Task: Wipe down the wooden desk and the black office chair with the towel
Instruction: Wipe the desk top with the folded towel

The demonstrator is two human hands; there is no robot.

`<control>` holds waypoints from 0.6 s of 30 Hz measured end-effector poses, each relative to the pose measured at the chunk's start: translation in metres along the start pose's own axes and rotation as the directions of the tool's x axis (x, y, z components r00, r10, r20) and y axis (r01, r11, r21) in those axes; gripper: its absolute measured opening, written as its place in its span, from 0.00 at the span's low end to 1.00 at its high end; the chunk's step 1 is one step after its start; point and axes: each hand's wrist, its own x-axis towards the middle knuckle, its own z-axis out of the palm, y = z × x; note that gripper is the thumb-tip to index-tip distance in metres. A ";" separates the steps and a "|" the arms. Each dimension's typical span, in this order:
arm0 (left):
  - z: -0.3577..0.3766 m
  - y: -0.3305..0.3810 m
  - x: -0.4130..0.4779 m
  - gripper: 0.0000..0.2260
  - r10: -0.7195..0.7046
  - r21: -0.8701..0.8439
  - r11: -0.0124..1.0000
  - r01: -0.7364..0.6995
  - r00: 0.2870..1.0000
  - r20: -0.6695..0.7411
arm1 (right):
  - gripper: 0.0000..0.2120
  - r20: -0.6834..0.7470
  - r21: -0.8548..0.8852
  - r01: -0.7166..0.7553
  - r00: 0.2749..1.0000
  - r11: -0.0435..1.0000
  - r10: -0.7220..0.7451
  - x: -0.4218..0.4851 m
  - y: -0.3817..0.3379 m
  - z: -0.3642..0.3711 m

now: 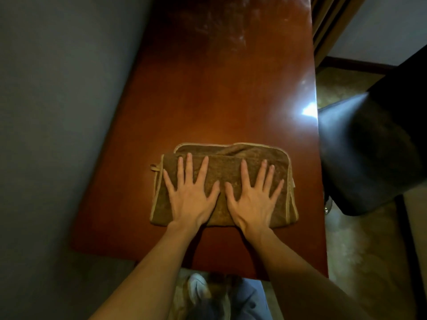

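**Both palms flat on the folded towel**

Head view: a brown, folded terry towel with pale beige edging [223, 174] lies on the glossy reddish-brown wooden desk [208, 100], on the part of the desktop nearest the person. A small beige loop sticks out at the towel's left edge.

The left hand [191, 197] presses flat on the towel's left half and the right hand [254, 199] on its right half. Both are spread wide with straight fingers [189, 165] pointing away from the person. Neither hand curls round the cloth or pinches it, and the thumbs nearly meet over the towel's middle.

Right of the towel, past the desk edge, stands the black leather office chair [369, 158], apart from the cloth. Left of the towel, a grey wall [57, 112] runs along the desk. Beyond the towel the desktop shows pale smears. Below the towel, past the desk's near edge, a light shoe [196, 288] stands on the patterned floor [346, 239].
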 end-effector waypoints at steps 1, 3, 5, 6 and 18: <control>0.001 0.003 0.003 0.32 -0.033 -0.012 0.999 0.033 0.999 -0.013 | 0.36 0.015 -0.017 -0.010 1.000 1.000 0.011 0.005 0.000 0.002; 0.004 0.005 0.010 0.32 -0.062 -0.003 0.998 0.062 0.996 -0.061 | 0.37 0.017 -0.044 0.025 1.000 0.999 -0.024 0.014 0.002 0.005; 0.007 0.004 0.017 0.33 -0.063 0.024 0.998 0.066 0.992 -0.109 | 0.37 -0.005 -0.044 0.053 0.999 0.998 -0.053 0.023 0.004 0.005; 0.008 0.004 0.022 0.33 -0.062 0.032 0.997 0.067 0.991 -0.119 | 0.37 -0.018 -0.037 0.046 0.999 0.998 -0.046 0.027 0.004 0.005; 0.000 0.006 0.103 0.34 -0.012 0.054 0.998 0.018 0.993 -0.120 | 0.38 -0.010 -0.050 0.048 0.999 0.998 -0.048 0.099 -0.016 -0.005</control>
